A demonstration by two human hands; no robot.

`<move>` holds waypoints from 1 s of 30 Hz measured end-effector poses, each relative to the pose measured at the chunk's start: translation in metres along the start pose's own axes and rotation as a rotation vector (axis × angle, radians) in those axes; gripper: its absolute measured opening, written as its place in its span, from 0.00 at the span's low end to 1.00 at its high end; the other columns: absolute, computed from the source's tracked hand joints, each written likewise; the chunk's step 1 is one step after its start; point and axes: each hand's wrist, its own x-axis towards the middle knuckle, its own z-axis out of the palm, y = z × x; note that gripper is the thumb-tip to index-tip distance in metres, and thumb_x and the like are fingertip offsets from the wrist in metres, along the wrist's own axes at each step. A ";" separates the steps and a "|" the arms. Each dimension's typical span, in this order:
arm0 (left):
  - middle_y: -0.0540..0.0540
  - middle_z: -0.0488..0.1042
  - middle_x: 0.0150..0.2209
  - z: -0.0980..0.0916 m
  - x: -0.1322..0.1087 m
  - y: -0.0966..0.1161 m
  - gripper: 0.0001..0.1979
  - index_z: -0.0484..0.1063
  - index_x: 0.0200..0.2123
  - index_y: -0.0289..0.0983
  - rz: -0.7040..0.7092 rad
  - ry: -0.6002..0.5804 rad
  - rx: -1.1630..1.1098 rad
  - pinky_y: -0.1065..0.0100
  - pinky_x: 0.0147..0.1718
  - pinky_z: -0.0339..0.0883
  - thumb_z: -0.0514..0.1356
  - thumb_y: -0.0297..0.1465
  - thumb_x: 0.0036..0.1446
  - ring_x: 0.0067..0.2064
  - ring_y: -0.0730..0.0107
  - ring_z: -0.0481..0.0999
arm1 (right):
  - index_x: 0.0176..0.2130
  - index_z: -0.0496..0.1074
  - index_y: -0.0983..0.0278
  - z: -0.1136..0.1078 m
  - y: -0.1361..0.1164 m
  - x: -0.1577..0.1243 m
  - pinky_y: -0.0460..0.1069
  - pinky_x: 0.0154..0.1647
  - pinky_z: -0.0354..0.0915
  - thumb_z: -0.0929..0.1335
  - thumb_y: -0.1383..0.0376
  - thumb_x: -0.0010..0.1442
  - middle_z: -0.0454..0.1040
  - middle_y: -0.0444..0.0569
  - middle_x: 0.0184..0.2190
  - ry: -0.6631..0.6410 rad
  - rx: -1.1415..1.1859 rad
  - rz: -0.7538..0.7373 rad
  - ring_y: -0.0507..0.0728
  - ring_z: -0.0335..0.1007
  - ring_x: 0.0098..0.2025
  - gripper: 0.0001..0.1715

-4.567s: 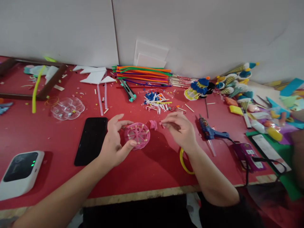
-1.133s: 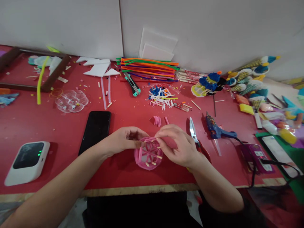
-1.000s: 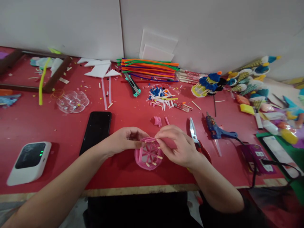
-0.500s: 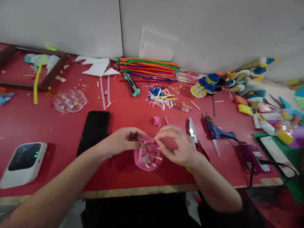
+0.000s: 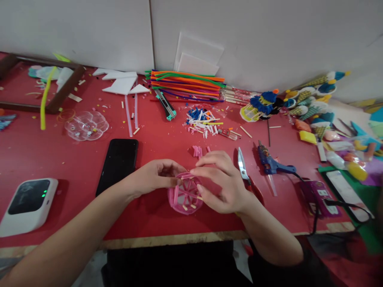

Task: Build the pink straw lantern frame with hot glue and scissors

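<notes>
Pinching the pink spoked frame (image 5: 184, 195) at its upper left rim, in the head view, the left hand (image 5: 160, 175) has its thumb on the near side. The right hand (image 5: 223, 183) has thumb and forefinger spread apart at the frame's right side; whether both touch it I cannot tell. The frame is near the front edge of the red table (image 5: 149, 219). Short pink pieces (image 5: 197, 151) lie just beyond the hands, scissors (image 5: 243, 169) beside the right one, and a black phone (image 5: 117, 164) near the left

The head camera looks forward and down over the table (image 5: 79, 163).
</notes>
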 end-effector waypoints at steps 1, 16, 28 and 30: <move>0.48 0.80 0.37 0.000 0.000 0.000 0.16 0.78 0.39 0.36 -0.006 0.005 0.005 0.67 0.42 0.68 0.71 0.34 0.47 0.39 0.69 0.77 | 0.46 0.74 0.64 0.001 0.000 0.000 0.59 0.52 0.70 0.68 0.68 0.59 0.74 0.53 0.43 -0.007 -0.020 0.000 0.59 0.70 0.46 0.14; 0.48 0.79 0.38 -0.001 0.000 -0.002 0.17 0.77 0.40 0.36 -0.008 -0.007 -0.011 0.66 0.43 0.68 0.72 0.35 0.46 0.40 0.69 0.77 | 0.46 0.75 0.63 0.005 -0.001 0.001 0.55 0.48 0.74 0.67 0.69 0.60 0.79 0.50 0.39 0.009 -0.014 -0.061 0.57 0.75 0.42 0.14; 0.48 0.80 0.38 -0.002 0.002 -0.003 0.16 0.78 0.40 0.36 0.008 -0.015 0.007 0.68 0.41 0.68 0.71 0.35 0.47 0.39 0.70 0.76 | 0.47 0.77 0.64 0.006 -0.001 -0.001 0.57 0.48 0.77 0.69 0.71 0.57 0.81 0.51 0.39 0.039 -0.008 -0.088 0.59 0.78 0.46 0.17; 0.48 0.79 0.37 -0.002 0.001 -0.003 0.16 0.78 0.39 0.36 0.008 -0.011 0.001 0.68 0.41 0.68 0.72 0.35 0.47 0.39 0.70 0.76 | 0.47 0.77 0.65 0.007 -0.001 -0.001 0.58 0.49 0.77 0.69 0.71 0.57 0.81 0.52 0.40 0.038 -0.008 -0.095 0.60 0.78 0.46 0.17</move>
